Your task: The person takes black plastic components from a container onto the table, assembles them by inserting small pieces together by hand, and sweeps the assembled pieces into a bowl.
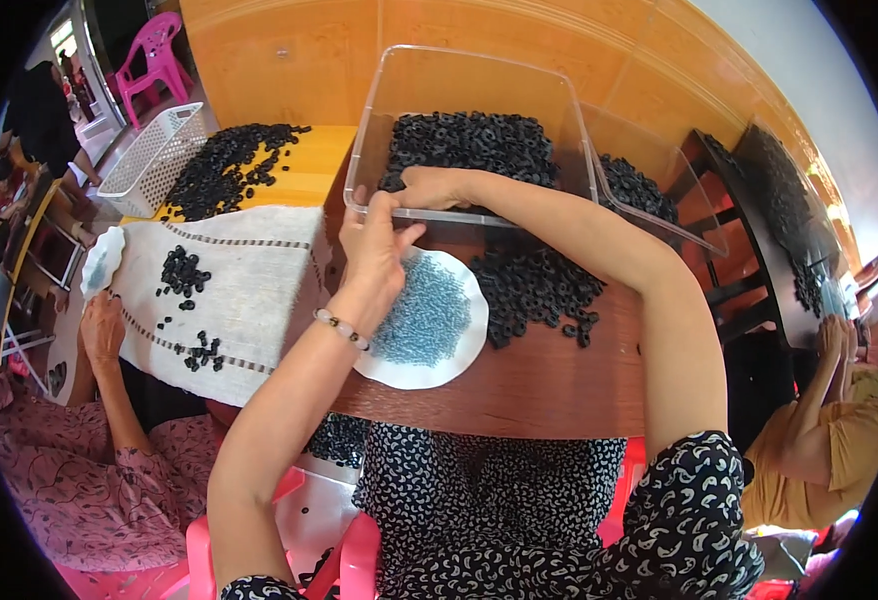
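My right hand (435, 187) reaches across to the front left corner of a clear plastic box (471, 217), its fingers closed on a small black ring-shaped piece (391, 184). Just below it, my left hand (371, 246) is raised at the box's front rim, thumb and fingers apart. One left fingertip comes close to the black piece; whether they touch I cannot tell. Many black ring pieces (474, 145) fill the box. Under my left wrist lies a white scalloped plate (472, 345) of small blue-grey beads (424, 310). A bracelet circles that wrist.
Loose black rings (534, 295) lie right of the plate on the brown table (519, 400). A second clear bin (694, 235) stands beyond. At left are a cloth (249, 270), a white basket (154, 165) and a co-worker's hand (104, 325); another person (814, 440) sits at right.
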Demonstrator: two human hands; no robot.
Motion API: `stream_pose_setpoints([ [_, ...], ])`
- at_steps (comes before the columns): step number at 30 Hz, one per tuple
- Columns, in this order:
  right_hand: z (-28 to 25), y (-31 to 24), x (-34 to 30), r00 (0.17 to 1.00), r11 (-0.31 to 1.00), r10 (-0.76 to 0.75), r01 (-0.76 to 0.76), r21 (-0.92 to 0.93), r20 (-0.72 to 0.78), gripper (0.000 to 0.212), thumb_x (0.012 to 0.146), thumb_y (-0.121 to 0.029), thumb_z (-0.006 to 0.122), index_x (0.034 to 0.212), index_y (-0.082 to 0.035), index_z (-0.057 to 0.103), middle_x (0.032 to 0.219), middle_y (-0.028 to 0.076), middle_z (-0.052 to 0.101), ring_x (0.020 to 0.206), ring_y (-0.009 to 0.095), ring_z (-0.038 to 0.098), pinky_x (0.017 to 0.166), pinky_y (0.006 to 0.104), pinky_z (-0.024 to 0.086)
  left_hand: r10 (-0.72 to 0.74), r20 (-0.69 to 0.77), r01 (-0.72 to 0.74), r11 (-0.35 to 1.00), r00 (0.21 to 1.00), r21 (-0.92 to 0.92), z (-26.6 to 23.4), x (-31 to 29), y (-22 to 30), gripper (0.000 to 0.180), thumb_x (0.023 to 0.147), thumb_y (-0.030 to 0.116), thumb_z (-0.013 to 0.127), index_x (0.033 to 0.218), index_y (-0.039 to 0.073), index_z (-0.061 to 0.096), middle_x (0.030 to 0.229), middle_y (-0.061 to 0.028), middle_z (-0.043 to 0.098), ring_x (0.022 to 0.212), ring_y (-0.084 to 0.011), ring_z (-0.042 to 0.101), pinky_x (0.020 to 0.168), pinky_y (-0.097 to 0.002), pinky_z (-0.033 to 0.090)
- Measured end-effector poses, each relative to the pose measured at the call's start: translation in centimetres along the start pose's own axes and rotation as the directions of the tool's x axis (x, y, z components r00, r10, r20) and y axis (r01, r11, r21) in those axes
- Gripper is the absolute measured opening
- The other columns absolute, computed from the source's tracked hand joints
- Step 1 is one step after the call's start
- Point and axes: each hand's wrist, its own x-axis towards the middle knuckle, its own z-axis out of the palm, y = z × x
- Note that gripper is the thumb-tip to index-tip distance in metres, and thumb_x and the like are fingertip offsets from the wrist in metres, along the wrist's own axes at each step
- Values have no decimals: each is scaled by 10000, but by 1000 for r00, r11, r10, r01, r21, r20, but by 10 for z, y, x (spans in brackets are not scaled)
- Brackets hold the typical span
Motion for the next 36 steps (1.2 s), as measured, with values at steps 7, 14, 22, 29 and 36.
stream_pose_setpoints([
  [7,-23,-6,-4,958,966,237,-214,145,-161,479,887,-438,636,794,30,679,673,131,627,487,243,540,465,390,441,-76,17,74,991,997,113,7,16,3,138,868,125,628,984,85,566,944,-81,570,882,-262,652,754,-470,640],
  [14,-74,28,-14,948,713,319,-221,666,-27,325,997,-397,582,875,-109,491,666,-2,527,444,32,442,318,157,233,-186,-78,198,962,979,187,25,49,9,296,802,175,721,1021,34,582,960,-86,591,796,-227,633,519,-383,617],
  [22,-87,53,-29,954,461,280,-228,858,103,317,1012,-389,558,871,-117,476,667,3,526,451,28,449,311,143,273,-42,-115,68,970,992,232,32,35,9,379,789,280,765,1042,26,645,1103,-99,596,838,-217,626,548,-375,610],
  [29,-91,61,-53,969,360,224,-185,914,108,319,1008,-369,576,852,-109,475,680,8,523,457,33,450,302,147,278,-100,-197,156,943,975,293,36,9,7,636,817,484,767,1189,1,591,1203,-99,575,1023,-219,570,762,-418,563],
  [36,-79,22,-134,984,423,162,1,906,-77,356,1001,-401,607,845,-113,466,708,-15,504,445,8,396,286,133,275,353,93,-364,915,931,175,36,-107,-31,462,1060,309,491,1394,-11,506,1318,-124,564,1220,-191,545,995,-342,491],
])
